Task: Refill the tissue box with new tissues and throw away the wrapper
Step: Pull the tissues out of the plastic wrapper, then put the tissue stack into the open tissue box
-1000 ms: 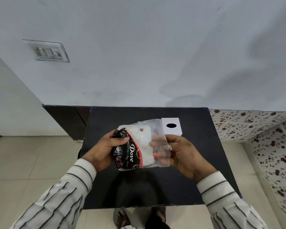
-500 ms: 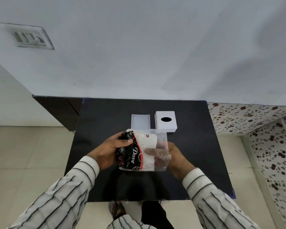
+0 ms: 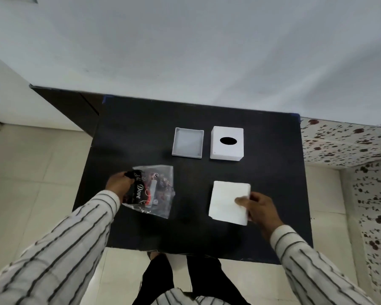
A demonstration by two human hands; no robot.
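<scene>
1. Nearest the camera, two sleeves in white cloth with dark stripes reach out over the near edge of a black table (image 3: 141,133), one on each side

2. The right hand (image 3: 261,211) is at the near right of the tabletop, pinching the near right corner of a stack of white tissues (image 3: 226,200); the thumb lies on top of the stack and the fingers curl round its right edge. The stack looks flat and squared (whether it rests on the table or is lifted just off it, I cannot tell)

3. The left hand (image 3: 118,183) is at the near left, its fingers closed on the dark left end of the wrapper (image 3: 151,191). This is a crumpled clear plastic bag with a black and red printed band reading "Dove", and it looks empty of tissues. It is well apart from the stack, with bare table between them

4. Farther back, near the middle of the table, sits an open white tray (image 3: 187,142), the lower part of the tissue box, shallow and empty

5. Just right of it, with a narrow gap between, stands the white tissue box cover (image 3: 227,143) with a dark oval slot on top

6. Beyond the far edge of the table rises a plain pale wall (image 3: 185,51)
</scene>
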